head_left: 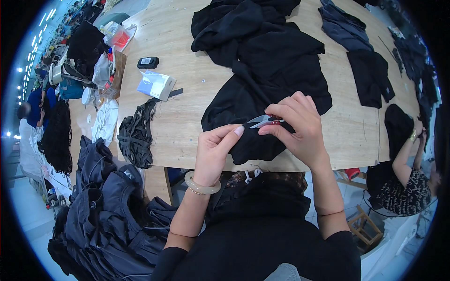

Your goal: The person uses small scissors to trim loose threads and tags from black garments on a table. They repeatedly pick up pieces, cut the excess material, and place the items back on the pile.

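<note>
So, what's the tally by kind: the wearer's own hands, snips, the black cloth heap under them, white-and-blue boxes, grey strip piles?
Hands: 2 (left hand, right hand)
Snips: 1
Black cloth heap: 1
White-and-blue box: 1
Grey strip pile: 1
Total: 6

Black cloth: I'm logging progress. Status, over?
Left hand pinching black cloth. Right hand holding red-handled snips, open, near the cloth. Nothing visibly in the way.

Pale wooden surface [183, 126] at centre, white floor [36, 225] at eight o'clock, square-framed wooden stool [362, 229] at four, white strip lights [43, 19] at ten.
</note>
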`<state>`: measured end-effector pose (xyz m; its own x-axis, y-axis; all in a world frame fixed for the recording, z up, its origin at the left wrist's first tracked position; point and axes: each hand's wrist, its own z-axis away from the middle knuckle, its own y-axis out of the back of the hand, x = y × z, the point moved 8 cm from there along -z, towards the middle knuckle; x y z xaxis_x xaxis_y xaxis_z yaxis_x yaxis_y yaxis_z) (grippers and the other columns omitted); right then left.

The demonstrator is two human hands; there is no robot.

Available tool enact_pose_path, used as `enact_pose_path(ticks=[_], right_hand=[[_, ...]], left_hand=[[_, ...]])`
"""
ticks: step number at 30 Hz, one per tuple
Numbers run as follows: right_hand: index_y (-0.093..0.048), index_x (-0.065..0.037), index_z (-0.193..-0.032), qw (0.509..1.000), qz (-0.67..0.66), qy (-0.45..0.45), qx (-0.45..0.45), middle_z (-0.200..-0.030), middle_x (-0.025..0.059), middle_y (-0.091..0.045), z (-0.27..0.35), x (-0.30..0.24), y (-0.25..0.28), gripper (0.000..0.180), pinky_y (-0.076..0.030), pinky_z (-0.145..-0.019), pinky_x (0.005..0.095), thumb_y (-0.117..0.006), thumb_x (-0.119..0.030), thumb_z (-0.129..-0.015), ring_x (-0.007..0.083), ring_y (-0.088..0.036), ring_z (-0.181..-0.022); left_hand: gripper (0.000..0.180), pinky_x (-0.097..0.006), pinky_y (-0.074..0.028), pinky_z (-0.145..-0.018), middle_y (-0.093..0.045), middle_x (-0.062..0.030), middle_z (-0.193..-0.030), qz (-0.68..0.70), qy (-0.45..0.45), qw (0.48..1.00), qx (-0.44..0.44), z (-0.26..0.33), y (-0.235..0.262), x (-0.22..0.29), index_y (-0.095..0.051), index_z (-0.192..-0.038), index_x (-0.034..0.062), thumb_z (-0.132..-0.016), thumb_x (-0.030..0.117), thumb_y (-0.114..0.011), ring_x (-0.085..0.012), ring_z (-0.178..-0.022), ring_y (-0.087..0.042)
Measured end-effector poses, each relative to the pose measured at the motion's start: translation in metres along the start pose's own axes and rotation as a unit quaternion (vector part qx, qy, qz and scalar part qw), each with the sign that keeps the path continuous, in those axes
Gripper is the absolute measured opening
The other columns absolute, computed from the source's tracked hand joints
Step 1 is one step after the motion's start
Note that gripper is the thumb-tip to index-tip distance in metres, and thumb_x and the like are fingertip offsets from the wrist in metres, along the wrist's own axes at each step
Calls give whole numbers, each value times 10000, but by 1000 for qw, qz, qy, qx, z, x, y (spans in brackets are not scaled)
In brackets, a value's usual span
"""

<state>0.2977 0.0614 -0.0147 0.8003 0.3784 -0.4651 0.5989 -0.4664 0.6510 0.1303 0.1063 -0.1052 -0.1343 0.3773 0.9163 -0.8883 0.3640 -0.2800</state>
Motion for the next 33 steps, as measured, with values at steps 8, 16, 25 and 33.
enact_pose_path(ticks=[8, 16, 25, 33], right_hand=[[-668, -93, -911, 1000, 14, 12, -20, -782, -7, -566, -2, -3, -1, 359, -336, -671, 338, -812, -332, -685, 196, -499, -741], [-673, -60, -913, 988, -131, -82, -31, -779, -3, -584, -2, 10, -5, 255, -385, -654, 281, -802, -235, -778, 131, -535, -712], [-653, -35, -926, 781, -525, -333, -66, -848, -23, -641, 29, 43, -55, 168, -432, -677, 180, -781, -117, -855, 34, -570, -755], [-676, -53, -962, 979, -185, -88, -17, -818, 32, -662, 4, 12, -10, 319, -472, -629, 245, -867, -143, -723, 123, -617, -714]], left_hand=[[188, -189, -467, -743, -716, -16, -901, -5, -16, 1000, -12, -1, -3, 3, -738, -1061, -49, -958, 88, -662, -31, -813, -593], [202, -195, -450, -761, -713, -25, -945, 10, -11, 999, -43, 1, -5, 4, -719, -1097, -52, -961, 79, -649, -41, -842, -592], [194, -196, -409, -707, -693, -3, -931, 14, -9, 998, -52, -2, -8, 4, -719, -1079, -41, -967, 96, -640, -31, -804, -553], [190, -180, -285, -570, -636, 60, -794, 0, -18, 999, -32, -2, -11, 11, -729, -1061, -17, -966, 127, -650, 13, -656, -431]])
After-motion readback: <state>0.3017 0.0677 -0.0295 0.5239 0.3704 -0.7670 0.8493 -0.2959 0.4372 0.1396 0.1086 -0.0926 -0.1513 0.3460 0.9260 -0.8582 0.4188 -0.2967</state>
